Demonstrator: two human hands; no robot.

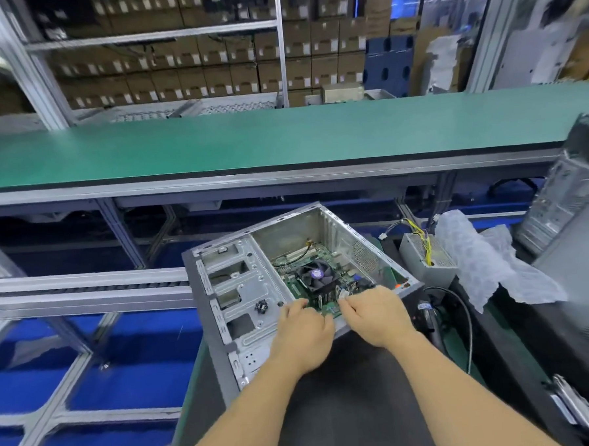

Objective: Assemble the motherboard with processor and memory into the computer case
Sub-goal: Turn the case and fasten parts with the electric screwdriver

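Motherboard (318,283) with fan (314,274) already inside case (242,287); left hand (302,338), right hand (376,317) curled on its near edge; seating, screws seemingly left.

case (235,287): bare matt metal (grey) | conveyor belt (282,138): smooth matt green | wrap (486,264): crinkled plastic

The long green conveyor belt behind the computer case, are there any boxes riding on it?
No, the long green conveyor belt shows only bare surface behind the open grey metal computer case.
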